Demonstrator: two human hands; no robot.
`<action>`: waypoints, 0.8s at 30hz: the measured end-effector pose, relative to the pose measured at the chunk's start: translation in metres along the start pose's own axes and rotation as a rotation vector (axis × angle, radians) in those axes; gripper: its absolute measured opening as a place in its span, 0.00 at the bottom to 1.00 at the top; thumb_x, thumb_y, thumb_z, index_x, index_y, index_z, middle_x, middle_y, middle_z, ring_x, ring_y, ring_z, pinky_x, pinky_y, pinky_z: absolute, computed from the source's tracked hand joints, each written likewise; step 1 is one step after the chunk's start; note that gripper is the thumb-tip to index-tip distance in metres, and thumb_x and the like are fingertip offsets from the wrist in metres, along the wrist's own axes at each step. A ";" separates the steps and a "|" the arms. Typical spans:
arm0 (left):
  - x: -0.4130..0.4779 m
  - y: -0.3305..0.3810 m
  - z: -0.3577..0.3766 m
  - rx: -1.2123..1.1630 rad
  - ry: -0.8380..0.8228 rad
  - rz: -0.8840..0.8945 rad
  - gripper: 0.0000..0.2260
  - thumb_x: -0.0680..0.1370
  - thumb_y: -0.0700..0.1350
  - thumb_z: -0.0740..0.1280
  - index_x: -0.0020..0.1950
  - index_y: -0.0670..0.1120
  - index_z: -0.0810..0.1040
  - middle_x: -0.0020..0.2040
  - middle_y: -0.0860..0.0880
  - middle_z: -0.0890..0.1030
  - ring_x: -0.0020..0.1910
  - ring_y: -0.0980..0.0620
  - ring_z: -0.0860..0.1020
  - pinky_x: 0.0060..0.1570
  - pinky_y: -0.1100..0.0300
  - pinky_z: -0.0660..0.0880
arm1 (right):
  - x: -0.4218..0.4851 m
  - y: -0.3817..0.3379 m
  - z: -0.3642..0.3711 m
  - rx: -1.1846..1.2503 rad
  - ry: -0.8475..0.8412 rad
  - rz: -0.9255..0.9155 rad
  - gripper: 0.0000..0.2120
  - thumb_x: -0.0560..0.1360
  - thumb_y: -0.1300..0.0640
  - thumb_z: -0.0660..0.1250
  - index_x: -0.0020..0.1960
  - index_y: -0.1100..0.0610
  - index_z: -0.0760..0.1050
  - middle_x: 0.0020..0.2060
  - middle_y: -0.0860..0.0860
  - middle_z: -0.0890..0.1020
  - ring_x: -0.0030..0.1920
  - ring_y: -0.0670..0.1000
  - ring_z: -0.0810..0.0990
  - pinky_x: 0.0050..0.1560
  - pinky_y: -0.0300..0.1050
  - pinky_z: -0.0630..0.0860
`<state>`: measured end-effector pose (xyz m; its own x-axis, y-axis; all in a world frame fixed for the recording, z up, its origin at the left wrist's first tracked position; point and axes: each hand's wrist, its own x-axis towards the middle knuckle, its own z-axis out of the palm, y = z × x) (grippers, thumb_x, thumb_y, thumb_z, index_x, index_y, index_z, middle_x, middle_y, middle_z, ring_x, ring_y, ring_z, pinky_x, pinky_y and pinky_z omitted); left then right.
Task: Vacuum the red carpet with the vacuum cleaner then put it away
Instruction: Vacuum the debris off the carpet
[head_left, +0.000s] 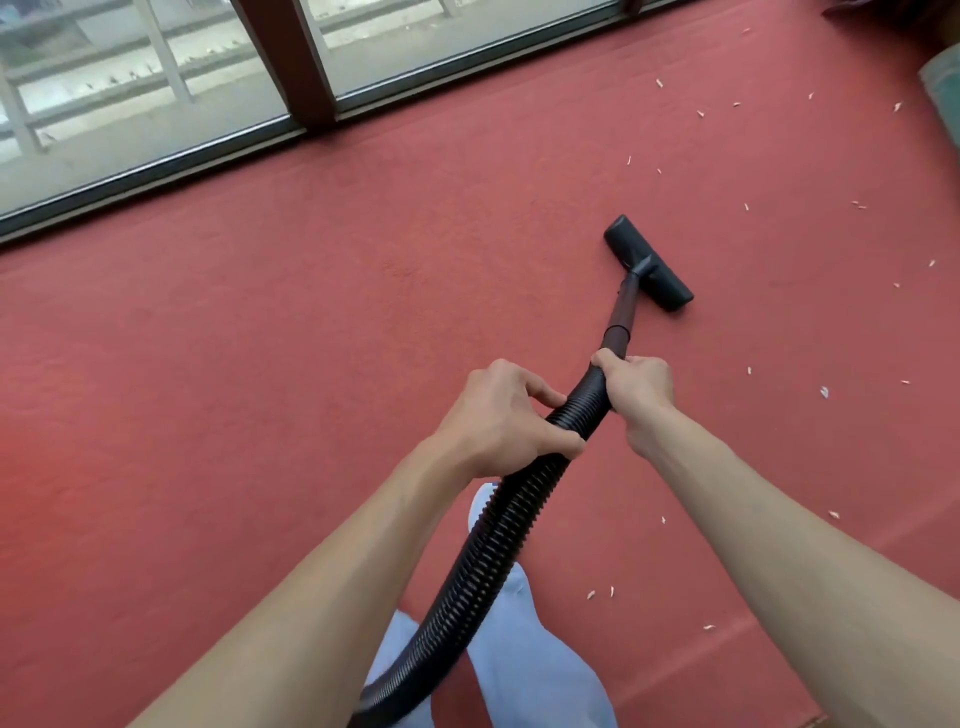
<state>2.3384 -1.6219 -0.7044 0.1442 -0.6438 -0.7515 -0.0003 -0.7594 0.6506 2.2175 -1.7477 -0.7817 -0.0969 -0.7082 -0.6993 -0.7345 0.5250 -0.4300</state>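
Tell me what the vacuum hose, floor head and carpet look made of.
Hose: likely flexible black plastic, ribbed rings with slight sheen. Floor head: apparently hard matte black plastic, smooth moulded edges. Carpet: seemingly short-pile textile, red, dull, fuzzy grain.

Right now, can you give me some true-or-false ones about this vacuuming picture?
1. The left hand and right hand both hold the black hose. True.
2. The carpet is blue. False: it is red.
3. Little white scraps lie on the carpet right of the vacuum head. True.
4. The vacuum head touches the window. False: it rests on the carpet, apart from the window.
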 end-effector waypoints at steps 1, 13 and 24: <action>-0.007 -0.006 -0.003 0.005 -0.025 -0.014 0.15 0.66 0.43 0.78 0.52 0.48 0.85 0.41 0.46 0.87 0.38 0.49 0.86 0.43 0.52 0.84 | -0.008 0.006 0.004 -0.027 -0.024 -0.005 0.10 0.73 0.51 0.68 0.46 0.58 0.80 0.41 0.53 0.81 0.42 0.55 0.78 0.43 0.46 0.72; -0.103 -0.092 -0.019 0.053 -0.259 -0.082 0.10 0.71 0.45 0.72 0.44 0.38 0.86 0.34 0.45 0.80 0.33 0.51 0.76 0.37 0.56 0.75 | -0.116 0.081 0.052 -0.488 -0.120 -0.021 0.16 0.73 0.52 0.67 0.56 0.61 0.74 0.50 0.57 0.80 0.45 0.57 0.80 0.31 0.43 0.70; -0.207 -0.132 -0.004 0.064 -0.432 -0.110 0.14 0.72 0.42 0.72 0.49 0.31 0.82 0.33 0.45 0.81 0.30 0.50 0.80 0.34 0.60 0.79 | -0.237 0.139 0.034 -0.649 -0.271 0.043 0.08 0.75 0.56 0.63 0.39 0.58 0.69 0.37 0.55 0.77 0.33 0.54 0.76 0.31 0.42 0.72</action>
<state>2.3128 -1.3881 -0.6346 -0.2793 -0.5285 -0.8017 -0.0709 -0.8213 0.5661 2.1611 -1.4912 -0.6951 -0.0258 -0.5060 -0.8622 -0.9942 0.1026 -0.0305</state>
